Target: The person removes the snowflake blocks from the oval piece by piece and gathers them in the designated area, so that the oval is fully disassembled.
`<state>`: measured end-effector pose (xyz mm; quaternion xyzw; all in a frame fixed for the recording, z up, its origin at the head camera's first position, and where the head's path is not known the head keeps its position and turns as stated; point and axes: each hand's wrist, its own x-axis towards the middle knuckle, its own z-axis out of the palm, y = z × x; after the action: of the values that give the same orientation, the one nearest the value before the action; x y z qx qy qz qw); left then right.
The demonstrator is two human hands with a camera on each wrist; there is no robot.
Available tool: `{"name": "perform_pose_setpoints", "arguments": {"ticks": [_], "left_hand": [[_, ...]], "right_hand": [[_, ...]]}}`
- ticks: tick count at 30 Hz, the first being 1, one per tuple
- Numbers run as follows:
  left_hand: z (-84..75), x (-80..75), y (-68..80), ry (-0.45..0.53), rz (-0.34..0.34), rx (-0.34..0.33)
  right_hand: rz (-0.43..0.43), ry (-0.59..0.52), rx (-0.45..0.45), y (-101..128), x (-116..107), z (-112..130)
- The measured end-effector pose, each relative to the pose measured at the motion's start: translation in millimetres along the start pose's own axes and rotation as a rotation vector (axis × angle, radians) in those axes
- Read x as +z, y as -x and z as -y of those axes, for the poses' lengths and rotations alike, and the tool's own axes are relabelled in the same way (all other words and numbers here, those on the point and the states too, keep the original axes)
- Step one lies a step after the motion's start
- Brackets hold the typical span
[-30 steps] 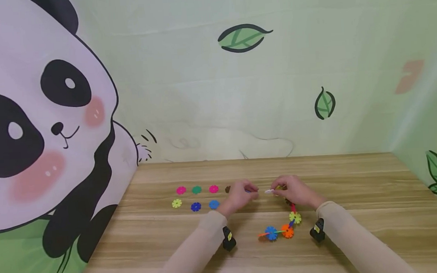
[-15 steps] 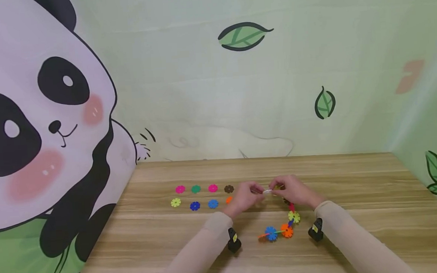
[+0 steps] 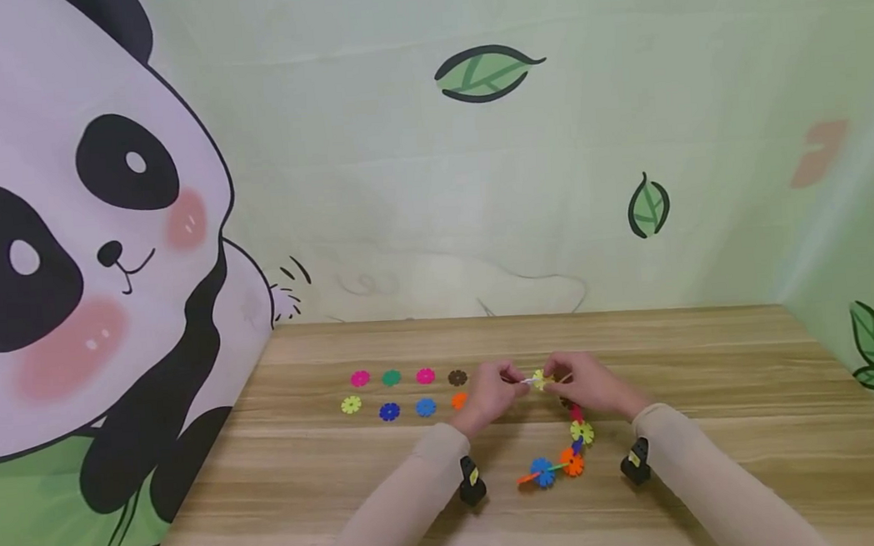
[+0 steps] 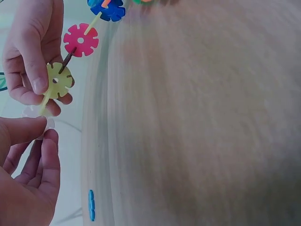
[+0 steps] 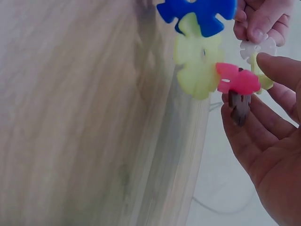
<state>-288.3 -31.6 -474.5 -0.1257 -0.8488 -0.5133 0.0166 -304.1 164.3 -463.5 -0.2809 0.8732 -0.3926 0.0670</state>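
My two hands meet above the wooden table [image 3: 714, 373]. The left hand [image 3: 515, 385] pinches a small white snowflake piece [image 5: 257, 47] between thumb and fingers [image 4: 49, 139]. It meets a yellow-green piece [image 4: 59, 80] that the right hand [image 3: 556, 380] pinches at the top of a chain. That chain [image 3: 576, 431] hangs down to the table through pink [image 4: 81, 40], brown [image 5: 240, 106], yellow-green [image 3: 582, 433], orange [image 3: 571, 463] and blue [image 3: 543, 471] pieces. Whether white and yellow-green are joined is not clear.
Several loose snowflake pieces lie in two rows left of my hands: pink [image 3: 360, 379], green [image 3: 391, 378], pink [image 3: 425, 376], brown [image 3: 457, 378], yellow [image 3: 351, 404], dark blue [image 3: 389, 411], blue [image 3: 426, 407], orange [image 3: 457, 400]. A panda wall [image 3: 105, 243] borders the table's left side.
The left hand has moved right, away from the loose pieces, until it meets the right hand. The loose orange and brown pieces are now uncovered. The chain has shifted slightly left.
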Motion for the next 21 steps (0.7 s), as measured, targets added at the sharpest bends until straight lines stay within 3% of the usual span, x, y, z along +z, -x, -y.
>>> {"name": "perform_pose_setpoints", "arguments": {"ticks": [12,21], "left_hand": [[1.0,-1.5,0.4,-0.049,0.005,0.015],[-1.3,-1.2,0.4,-0.121,0.074,0.063]], "right_hand": [[0.018,0.046,0.006,2.3,-1.5,1.7],[0.008,0.074,0.018,1.7,1.8,6.5]]}}
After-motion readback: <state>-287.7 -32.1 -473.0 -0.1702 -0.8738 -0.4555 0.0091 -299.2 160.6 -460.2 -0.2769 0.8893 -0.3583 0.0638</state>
